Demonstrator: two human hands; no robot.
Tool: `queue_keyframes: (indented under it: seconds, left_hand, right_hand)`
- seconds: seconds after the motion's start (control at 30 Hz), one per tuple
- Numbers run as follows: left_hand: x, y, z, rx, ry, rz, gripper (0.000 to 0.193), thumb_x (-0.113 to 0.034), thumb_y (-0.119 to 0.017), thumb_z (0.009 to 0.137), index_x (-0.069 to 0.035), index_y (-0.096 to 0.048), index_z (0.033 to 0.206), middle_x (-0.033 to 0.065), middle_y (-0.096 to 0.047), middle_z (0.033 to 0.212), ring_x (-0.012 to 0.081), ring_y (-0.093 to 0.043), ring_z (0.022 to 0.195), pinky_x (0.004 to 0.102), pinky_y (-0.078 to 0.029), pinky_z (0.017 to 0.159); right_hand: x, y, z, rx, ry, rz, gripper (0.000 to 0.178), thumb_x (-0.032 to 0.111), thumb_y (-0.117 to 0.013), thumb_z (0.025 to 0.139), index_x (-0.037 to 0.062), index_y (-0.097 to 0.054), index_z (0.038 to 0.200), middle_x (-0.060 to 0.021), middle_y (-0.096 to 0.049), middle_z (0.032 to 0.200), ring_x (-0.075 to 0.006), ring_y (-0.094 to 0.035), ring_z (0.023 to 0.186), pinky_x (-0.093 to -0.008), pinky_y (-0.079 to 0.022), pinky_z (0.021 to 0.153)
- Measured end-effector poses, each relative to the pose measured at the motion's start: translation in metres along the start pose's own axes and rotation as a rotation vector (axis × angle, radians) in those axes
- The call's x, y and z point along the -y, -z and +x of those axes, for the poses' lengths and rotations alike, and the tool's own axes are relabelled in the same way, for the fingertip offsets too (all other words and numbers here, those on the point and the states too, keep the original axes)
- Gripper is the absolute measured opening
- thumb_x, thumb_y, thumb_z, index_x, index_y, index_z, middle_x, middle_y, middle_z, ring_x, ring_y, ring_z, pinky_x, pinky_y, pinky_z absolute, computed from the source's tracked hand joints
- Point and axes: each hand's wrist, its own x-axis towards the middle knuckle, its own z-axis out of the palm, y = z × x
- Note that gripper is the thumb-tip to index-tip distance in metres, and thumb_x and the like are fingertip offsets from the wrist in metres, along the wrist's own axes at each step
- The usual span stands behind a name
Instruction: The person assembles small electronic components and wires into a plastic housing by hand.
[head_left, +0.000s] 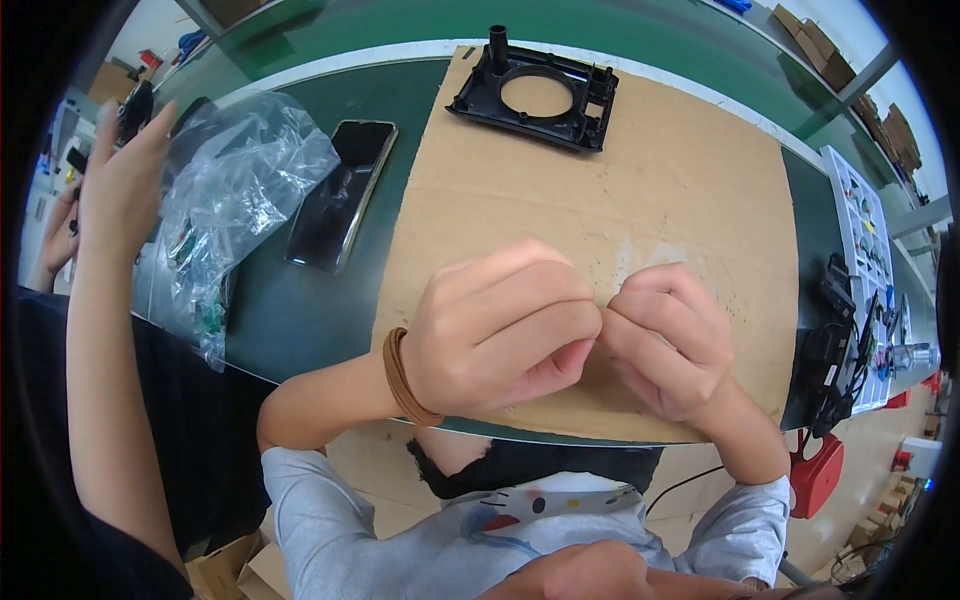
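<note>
My left hand (505, 325), with a brown band (402, 380) round its wrist, is closed, its fingertips pinched at the middle of the view. Against it, my right hand (672, 340) is closed too, and the fingertips of both meet. Anything they hold is hidden or too small to name. Both hands are above a sheet of brown cardboard (700, 170) on the green table. Beyond them, at the cardboard's far edge, lies a black plastic housing (482, 98) with a large round hole and an upright post at one corner.
Left of the cardboard lie a smartphone (343, 195) and a clear plastic bag (245, 150) with green pieces inside. Another person's arm (110, 330) reaches in at far left. On the right are black adapters with cables (828, 345), a white compartment tray (850, 205) and a red stool (818, 475).
</note>
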Motion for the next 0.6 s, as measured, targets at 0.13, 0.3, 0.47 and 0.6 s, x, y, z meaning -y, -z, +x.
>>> queue_keyframes:
  seconds: [0.13, 0.3, 0.47, 0.6]
  left_hand:
    - [0.0026, -0.0046, -0.0013, -0.017, -0.014, 0.026, 0.026, 0.004, -0.067, 0.055, -0.001, -0.059, 0.079, 0.0081, -0.054, 0.076, 0.0250, -0.057, 0.066, 0.0306, -0.048, 0.052]
    - [-0.0004, -0.0042, -0.0038, 0.016, 0.026, 0.050, 0.028, 0.004, -0.067, 0.054, -0.003, -0.058, 0.080, 0.0078, -0.055, 0.077, 0.0249, -0.057, 0.066, 0.0307, -0.048, 0.054]
    - [0.0054, -0.0096, -0.0004, 0.006, 0.014, 0.040, 0.027, 0.001, -0.065, 0.053, -0.002, -0.058, 0.078, 0.0078, -0.053, 0.075, 0.0238, -0.056, 0.065, 0.0301, -0.047, 0.052]
    - [0.0018, -0.0043, -0.0044, 0.009, 0.005, 0.075, 0.025, 0.000, -0.065, 0.054, -0.003, -0.057, 0.078, 0.0075, -0.052, 0.074, 0.0235, -0.055, 0.063, 0.0301, -0.047, 0.051]
  right_hand:
    - [-0.0009, -0.0031, -0.0028, -0.006, 0.004, -0.020, 0.036, 0.013, -0.061, 0.045, 0.0002, -0.064, 0.078, -0.0059, -0.056, 0.076, -0.0208, -0.054, 0.066, -0.0290, -0.042, 0.052]
    - [0.0011, -0.0045, -0.0053, 0.007, 0.014, -0.029, 0.035, 0.013, -0.061, 0.046, 0.0005, -0.064, 0.078, -0.0059, -0.056, 0.076, -0.0207, -0.055, 0.067, -0.0293, -0.042, 0.052]
    - [-0.0001, -0.0029, -0.0061, 0.031, -0.014, -0.066, 0.035, 0.014, -0.060, 0.046, 0.0004, -0.064, 0.079, -0.0056, -0.056, 0.075, -0.0202, -0.054, 0.066, -0.0292, -0.042, 0.052]
    - [0.0036, -0.0067, -0.0039, -0.005, 0.010, -0.049, 0.036, 0.013, -0.060, 0.046, 0.0005, -0.064, 0.079, -0.0055, -0.056, 0.075, -0.0200, -0.054, 0.065, -0.0290, -0.041, 0.052]
